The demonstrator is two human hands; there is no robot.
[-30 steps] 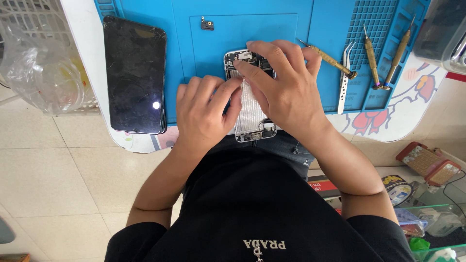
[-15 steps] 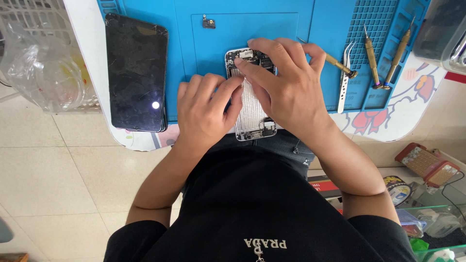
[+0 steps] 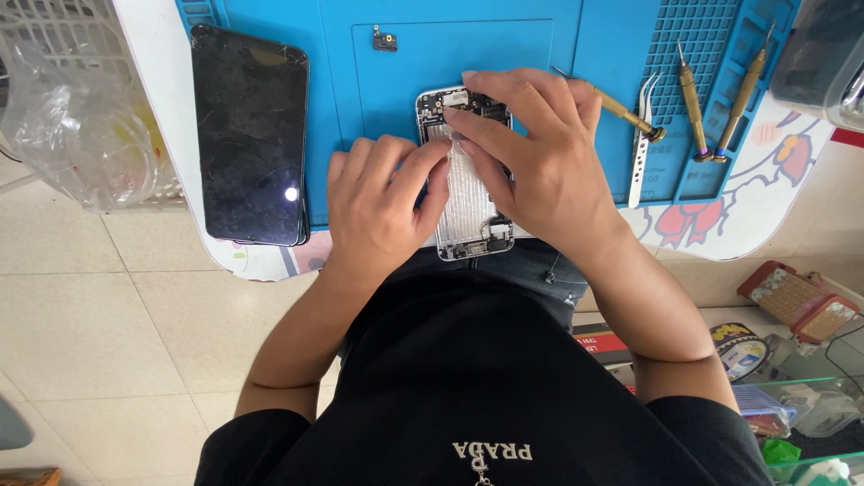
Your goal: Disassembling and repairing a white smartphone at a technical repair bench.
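Opened phone chassis (image 3: 466,202) lies on the blue mat (image 3: 378,99) at the desk's near edge, flat for access. Left hand (image 3: 382,211) pinches a thin strip against its middle; right hand (image 3: 531,153) presses fingertips beside it, steadying. Tweezers (image 3: 641,135) lie within reach to the right.

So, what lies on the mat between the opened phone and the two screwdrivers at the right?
In the head view, between the opened phone and the two screwdrivers lie the right hand, a third screwdriver and white tweezers.

light: bright, even | glare: spot on black phone screen (image 3: 290,193) | shadows: soft | focus: sharp | edges: slightly stretched
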